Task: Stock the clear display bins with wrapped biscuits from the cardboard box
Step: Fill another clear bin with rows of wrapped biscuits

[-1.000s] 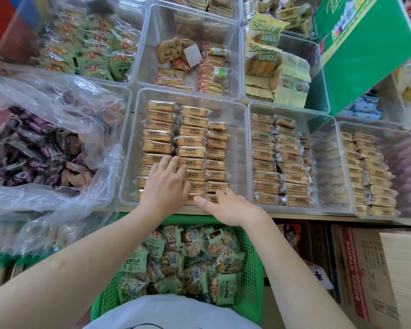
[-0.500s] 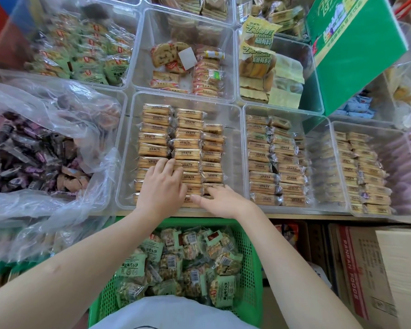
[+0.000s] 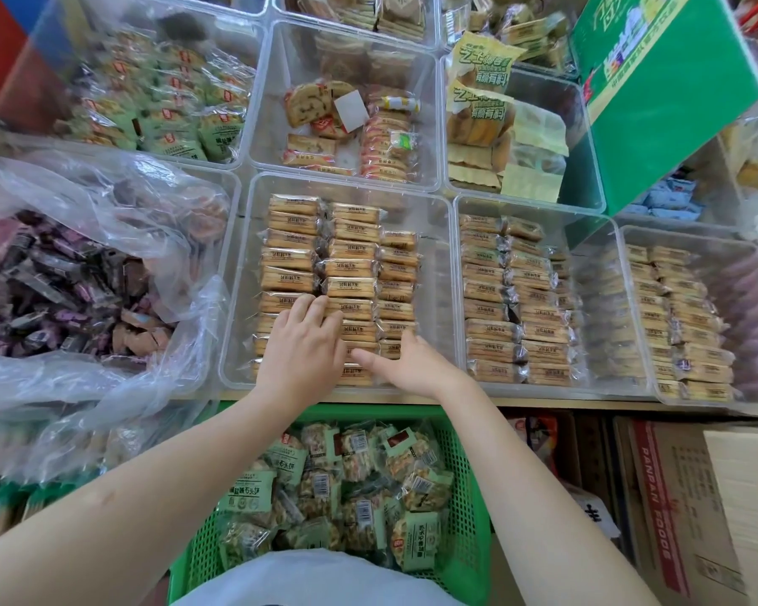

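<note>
A clear display bin (image 3: 434, 273) in the front row holds three columns of wrapped tan biscuits (image 3: 351, 269). My left hand (image 3: 300, 347) lies palm down on the near end of the left and middle columns, fingers straight and pressing on the packs. My right hand (image 3: 405, 358) rests on the near packs of the right column, thumb stretched left toward my left hand. Neither hand grips a pack. A cardboard box (image 3: 692, 513) printed "PANPAN FOODS" stands below the shelf at the right.
Two more clear bins of wrapped biscuits (image 3: 517, 299) (image 3: 674, 317) stand to the right. A loose plastic bag (image 3: 106, 238) of dark sweets fills the left bin. A green basket (image 3: 469, 500) of green-wrapped snacks sits under my arms. A green carton (image 3: 657, 102) leans at back right.
Both hands have stayed on the near packs of the middle bin. The view shifted slightly; my right hand edged a little farther into the bin.
</note>
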A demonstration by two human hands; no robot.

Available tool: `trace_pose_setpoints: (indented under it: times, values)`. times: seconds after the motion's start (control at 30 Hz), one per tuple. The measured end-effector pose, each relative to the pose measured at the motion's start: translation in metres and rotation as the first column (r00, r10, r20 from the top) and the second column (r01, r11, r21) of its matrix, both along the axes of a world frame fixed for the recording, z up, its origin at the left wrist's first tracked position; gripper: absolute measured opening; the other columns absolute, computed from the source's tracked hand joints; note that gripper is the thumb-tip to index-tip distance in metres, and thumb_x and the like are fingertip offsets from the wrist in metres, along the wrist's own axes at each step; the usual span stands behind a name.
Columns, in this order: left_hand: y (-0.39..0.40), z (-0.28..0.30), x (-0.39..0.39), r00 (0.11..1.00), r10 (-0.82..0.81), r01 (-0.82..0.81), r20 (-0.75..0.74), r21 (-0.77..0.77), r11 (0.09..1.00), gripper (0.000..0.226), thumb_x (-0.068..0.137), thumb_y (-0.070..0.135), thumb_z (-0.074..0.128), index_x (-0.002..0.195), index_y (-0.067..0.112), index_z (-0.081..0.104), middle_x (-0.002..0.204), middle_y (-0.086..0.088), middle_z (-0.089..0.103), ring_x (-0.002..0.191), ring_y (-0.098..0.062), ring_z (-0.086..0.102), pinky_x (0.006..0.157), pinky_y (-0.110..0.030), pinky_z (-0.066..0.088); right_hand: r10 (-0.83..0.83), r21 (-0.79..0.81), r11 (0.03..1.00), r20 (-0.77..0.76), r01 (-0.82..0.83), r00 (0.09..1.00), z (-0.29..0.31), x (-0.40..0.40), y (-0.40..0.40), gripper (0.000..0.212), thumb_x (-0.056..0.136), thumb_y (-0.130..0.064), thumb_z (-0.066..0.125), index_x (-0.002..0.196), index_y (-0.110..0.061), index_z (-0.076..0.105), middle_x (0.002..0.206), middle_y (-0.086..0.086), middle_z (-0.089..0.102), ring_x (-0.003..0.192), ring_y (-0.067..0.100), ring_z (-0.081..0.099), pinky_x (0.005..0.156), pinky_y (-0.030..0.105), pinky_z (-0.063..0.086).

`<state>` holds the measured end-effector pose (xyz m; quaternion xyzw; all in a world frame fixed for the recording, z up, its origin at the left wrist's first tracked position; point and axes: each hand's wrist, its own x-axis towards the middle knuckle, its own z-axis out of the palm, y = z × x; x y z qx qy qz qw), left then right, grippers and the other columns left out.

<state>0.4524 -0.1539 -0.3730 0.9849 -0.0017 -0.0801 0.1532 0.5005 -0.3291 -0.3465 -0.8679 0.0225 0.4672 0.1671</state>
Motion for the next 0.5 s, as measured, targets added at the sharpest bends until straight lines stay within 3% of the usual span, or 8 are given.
trace_pose_setpoints:
  times: [0.17,0.4,0.5]
  values:
    - [0.0,0.0,-0.001,1.0,-0.01,0.01,0.016,0.009,1.0,0.054,0.093,0.035,0.029,0.123,0.009,0.067,0.137,-0.015,0.059,0.132,-0.034,0.046,0.102,-0.049,0.043,-0.013,0.055,0.998,0.072,0.009,0.997,-0.001,0.0,-0.007,0.126,0.069,-0.091,0.055,0.162,-0.019,0.007,0.167,0.007,0.019,0.15,0.029,0.029,0.117,0.049,0.035]
    - [0.001,-0.003,-0.001,1.0,-0.002,0.002,0.031,0.0,1.0,0.043,0.096,0.029,0.042,0.126,0.009,0.065,0.14,-0.015,0.057,0.135,-0.034,0.043,0.104,-0.05,0.04,-0.077,0.024,0.997,0.078,0.075,0.994,-0.01,-0.002,0.002,0.123,0.077,-0.087,0.051,0.162,-0.015,-0.003,0.17,0.008,0.005,0.154,0.03,0.017,0.121,0.051,0.028]
    - [0.0,-0.003,-0.002,0.999,-0.004,0.004,0.035,-0.001,1.0,0.044,0.095,0.03,0.041,0.124,0.009,0.065,0.139,-0.015,0.057,0.134,-0.035,0.044,0.103,-0.05,0.041,-0.112,0.023,0.994,0.051,0.111,0.992,-0.013,0.0,0.006,0.123,0.078,-0.084,0.054,0.162,-0.014,-0.004,0.169,0.009,0.005,0.152,0.031,0.021,0.119,0.05,0.031]
